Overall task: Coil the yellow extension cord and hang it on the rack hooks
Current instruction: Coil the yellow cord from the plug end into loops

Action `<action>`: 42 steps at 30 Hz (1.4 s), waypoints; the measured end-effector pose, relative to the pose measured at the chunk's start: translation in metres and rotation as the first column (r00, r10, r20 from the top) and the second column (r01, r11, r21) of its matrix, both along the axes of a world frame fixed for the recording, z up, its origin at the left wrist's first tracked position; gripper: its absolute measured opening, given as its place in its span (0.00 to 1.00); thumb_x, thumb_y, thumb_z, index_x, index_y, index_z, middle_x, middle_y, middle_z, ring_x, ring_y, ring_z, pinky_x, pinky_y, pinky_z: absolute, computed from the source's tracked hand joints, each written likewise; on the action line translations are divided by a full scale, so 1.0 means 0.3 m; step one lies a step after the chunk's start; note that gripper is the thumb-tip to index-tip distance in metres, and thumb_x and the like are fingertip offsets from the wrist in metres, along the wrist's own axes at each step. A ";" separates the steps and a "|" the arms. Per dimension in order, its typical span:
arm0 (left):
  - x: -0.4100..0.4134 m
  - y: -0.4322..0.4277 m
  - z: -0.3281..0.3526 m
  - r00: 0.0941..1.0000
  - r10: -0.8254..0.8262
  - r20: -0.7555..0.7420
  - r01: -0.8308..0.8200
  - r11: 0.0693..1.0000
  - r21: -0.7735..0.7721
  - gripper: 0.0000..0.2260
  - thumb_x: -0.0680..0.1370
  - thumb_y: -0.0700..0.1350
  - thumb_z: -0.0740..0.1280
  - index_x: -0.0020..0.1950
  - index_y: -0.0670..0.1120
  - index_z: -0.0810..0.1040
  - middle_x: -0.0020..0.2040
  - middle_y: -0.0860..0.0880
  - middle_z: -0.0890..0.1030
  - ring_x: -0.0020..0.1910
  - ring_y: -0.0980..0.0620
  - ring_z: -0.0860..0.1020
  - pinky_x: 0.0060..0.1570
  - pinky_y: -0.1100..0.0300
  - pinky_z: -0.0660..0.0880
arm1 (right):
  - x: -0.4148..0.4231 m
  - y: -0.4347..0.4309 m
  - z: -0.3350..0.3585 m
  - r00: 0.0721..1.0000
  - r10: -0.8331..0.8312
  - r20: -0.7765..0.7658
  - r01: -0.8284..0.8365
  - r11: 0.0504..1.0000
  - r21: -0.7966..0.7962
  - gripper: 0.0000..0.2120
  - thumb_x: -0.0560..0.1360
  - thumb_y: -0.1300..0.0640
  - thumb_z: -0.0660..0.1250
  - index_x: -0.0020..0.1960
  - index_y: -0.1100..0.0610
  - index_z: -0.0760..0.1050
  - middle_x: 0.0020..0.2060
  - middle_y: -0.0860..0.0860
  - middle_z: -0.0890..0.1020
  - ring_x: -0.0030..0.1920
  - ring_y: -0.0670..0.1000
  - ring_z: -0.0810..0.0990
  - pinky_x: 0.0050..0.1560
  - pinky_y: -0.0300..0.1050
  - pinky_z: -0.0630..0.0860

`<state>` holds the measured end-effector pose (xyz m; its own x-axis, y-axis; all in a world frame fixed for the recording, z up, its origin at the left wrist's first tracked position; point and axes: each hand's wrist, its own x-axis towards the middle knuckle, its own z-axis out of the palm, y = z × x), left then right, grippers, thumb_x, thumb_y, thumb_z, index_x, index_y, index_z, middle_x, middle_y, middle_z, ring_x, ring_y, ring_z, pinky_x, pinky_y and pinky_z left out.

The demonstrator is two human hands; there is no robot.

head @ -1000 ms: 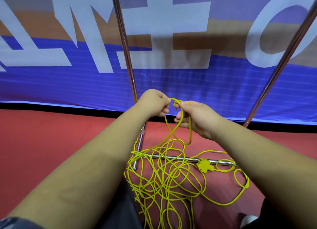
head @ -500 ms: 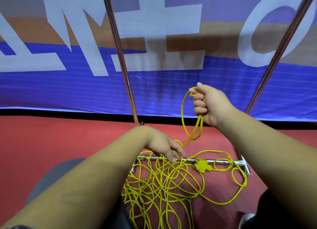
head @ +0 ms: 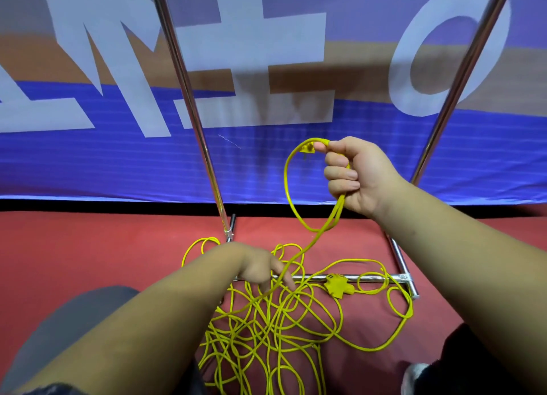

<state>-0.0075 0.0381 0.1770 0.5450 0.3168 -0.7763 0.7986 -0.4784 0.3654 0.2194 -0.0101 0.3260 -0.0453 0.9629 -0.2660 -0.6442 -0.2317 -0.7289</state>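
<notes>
The yellow cord (head: 268, 314) is mostly heaped on the floor (head: 88, 261) over the rack's bottom bar (head: 376, 277), one loop being gripped high in the right hand (head: 355, 175), and its slanting strand is met below by the left hand (head: 260, 269), whose grip cannot be told.

Yellow extension cord (head: 338, 286), loose tangle on floor (head: 88, 246) across rack base bar (head: 376, 277), one loop gripped high in right hand (head: 358, 175)
</notes>
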 end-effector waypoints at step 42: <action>0.110 0.099 0.332 0.447 0.471 0.760 -0.799 0.592 0.103 0.21 0.79 0.45 0.69 0.70 0.59 0.70 0.41 0.50 0.78 0.34 0.51 0.75 0.37 0.59 0.73 | 0.045 -0.045 -0.046 0.831 0.234 0.504 -0.161 0.970 -0.184 0.15 0.86 0.53 0.62 0.61 0.61 0.82 0.32 0.48 0.74 0.28 0.47 0.71 0.32 0.43 0.77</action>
<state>0.0254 0.0678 0.2765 0.3025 0.9518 -0.0509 0.5925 -0.1459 0.7922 0.2328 -0.0235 0.3121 -0.0513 0.9042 -0.4241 -0.1107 -0.4271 -0.8974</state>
